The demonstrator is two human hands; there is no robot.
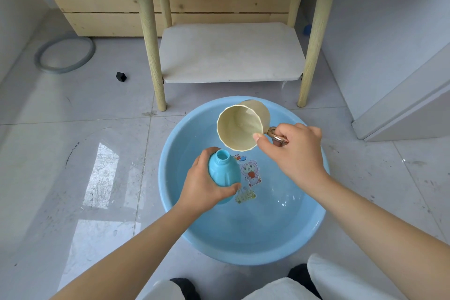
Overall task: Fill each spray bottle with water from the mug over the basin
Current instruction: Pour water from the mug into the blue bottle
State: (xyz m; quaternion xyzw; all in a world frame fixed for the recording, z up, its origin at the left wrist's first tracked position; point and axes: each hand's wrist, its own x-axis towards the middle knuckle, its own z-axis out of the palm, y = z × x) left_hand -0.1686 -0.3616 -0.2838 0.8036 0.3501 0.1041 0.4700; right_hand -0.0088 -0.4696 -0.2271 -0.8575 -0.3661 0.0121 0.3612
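Our left hand (203,184) grips the uncapped light-blue plastic spray bottle (222,169), our right (295,151) the tilted cream faceted mug (239,127); its wide rim could spill past the narrow neck into the round blue plastic basin (243,246).

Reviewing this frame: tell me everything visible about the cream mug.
The cream mug looks like matte plastic with a faceted wall and a shiny metallic ring handle. It is tipped on its side, mouth toward the camera, its inside looking nearly empty. It hangs above the blue basin, just above and right of the open neck of the blue spray bottle. The right hand grips the handle, thumb on the rim. No stream of water is visible.
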